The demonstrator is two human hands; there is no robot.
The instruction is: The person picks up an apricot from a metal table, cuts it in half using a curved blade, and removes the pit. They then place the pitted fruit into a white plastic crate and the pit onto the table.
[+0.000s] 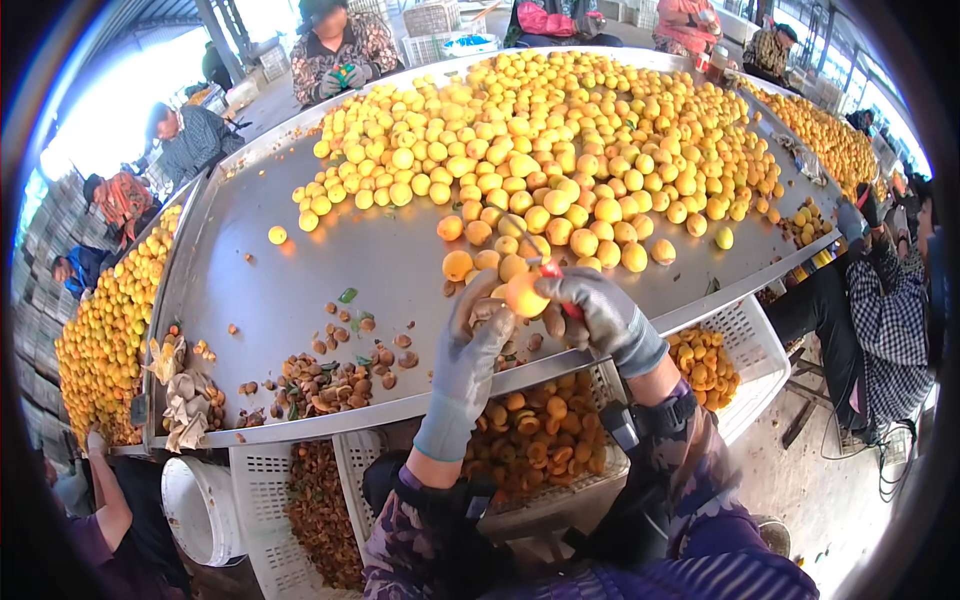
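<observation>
My left hand, in a grey-coated work glove, holds a ripe apricot just above the near edge of the metal table. My right hand, gloved alike, grips a small red-handled knife and also touches the fruit's right side. The thin blade points up and away, over the heap. Whether the apricot is cut cannot be seen. Beyond my hands spreads a large heap of apricots. Brown apricot pits lie along the table's near left edge. Pieces under my hands are partly hidden.
Below the table edge, a crate of halved apricots sits before me, another white crate to its right. Left are a crate of pits and a white bucket. Several people work around; one in a checked sleeve sits right.
</observation>
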